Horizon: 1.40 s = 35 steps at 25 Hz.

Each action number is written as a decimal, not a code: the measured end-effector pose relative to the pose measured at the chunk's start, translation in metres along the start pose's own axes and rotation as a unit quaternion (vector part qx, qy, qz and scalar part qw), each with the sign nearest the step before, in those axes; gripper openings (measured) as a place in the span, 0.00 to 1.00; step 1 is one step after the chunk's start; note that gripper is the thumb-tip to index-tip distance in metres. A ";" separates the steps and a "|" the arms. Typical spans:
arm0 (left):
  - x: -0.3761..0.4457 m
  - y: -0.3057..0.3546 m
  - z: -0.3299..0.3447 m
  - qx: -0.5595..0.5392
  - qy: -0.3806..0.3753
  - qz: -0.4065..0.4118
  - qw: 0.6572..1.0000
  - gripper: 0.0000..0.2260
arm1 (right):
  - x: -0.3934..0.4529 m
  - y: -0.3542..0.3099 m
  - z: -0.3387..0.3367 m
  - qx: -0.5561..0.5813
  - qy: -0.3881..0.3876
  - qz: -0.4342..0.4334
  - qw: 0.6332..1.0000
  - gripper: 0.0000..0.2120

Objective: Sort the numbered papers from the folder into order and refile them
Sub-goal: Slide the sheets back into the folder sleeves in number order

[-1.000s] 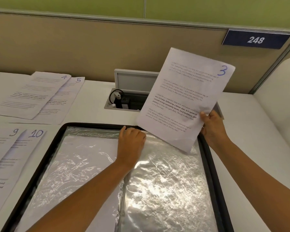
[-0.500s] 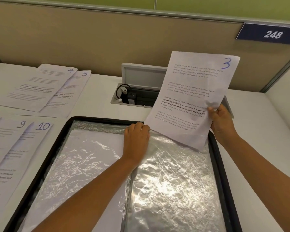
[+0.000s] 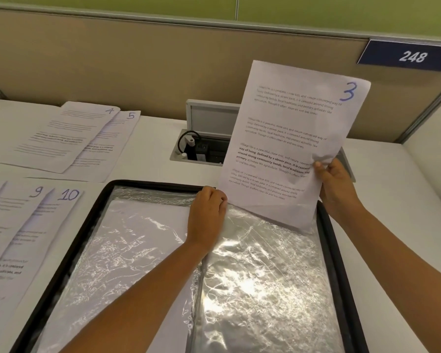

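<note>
Crinkled plastic sleeves fill the black folder [image 3: 91, 222] open on my white worktop [image 3: 150, 154]. My left hand [image 3: 208, 215] pinches a sleeve's top edge; my right hand [image 3: 335, 184] grips the sheet marked 3 [image 3: 290, 138], its bottom corner at the sleeve mouth. Sheets 8, 9 and 10 [image 3: 23, 225] lie left, then 4 and 5 [image 3: 69, 138]. Beyond, a cable box [image 3: 201, 146], a beige partition [image 3: 137, 59] and a blue plate [image 3: 408, 56] reading 248.

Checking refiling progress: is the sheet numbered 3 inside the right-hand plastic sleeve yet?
Partly in. The white sheet marked 3 has only its bottom corner under the clear plastic sleeve; the rest stands above it, held by the right hand.
</note>
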<state>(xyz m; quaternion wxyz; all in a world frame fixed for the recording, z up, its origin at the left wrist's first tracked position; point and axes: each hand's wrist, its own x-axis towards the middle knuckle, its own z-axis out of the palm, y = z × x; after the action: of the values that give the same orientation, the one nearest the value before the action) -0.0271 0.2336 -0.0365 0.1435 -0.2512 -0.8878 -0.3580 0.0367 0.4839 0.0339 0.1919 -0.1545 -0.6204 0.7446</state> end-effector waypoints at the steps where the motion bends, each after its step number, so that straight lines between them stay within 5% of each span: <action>1: 0.000 0.000 0.000 -0.001 0.002 0.000 1.000 0.01 | 0.001 -0.002 0.001 -0.001 -0.013 -0.005 1.000 0.22; 10: -0.001 0.001 0.000 0.041 0.046 0.001 0.998 0.06 | 0.001 0.016 0.008 -0.052 0.023 0.044 0.997 0.05; 19: -0.001 0.000 -0.001 -0.025 0.051 -0.104 0.993 0.14 | 0.005 0.014 0.005 -0.017 0.058 0.048 0.997 0.03; 25: -0.002 0.000 -0.003 -0.064 0.055 -0.108 0.991 0.14 | -0.002 0.020 0.012 -0.051 -0.029 0.070 0.996 0.20; 29: 0.000 0.002 -0.004 -0.089 0.051 -0.129 0.986 0.14 | -0.011 0.025 0.014 -0.051 0.024 0.115 0.992 0.02; 35: 0.001 -0.005 0.001 -0.121 0.033 -0.125 0.984 0.14 | -0.020 0.024 0.009 -0.132 0.059 0.154 0.977 0.05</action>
<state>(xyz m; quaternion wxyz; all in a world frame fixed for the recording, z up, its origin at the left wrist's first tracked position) -0.0307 0.2313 -0.0395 0.0958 -0.1418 -0.8568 -0.4864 0.0478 0.4633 0.0117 0.0891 -0.3154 -0.6699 0.6662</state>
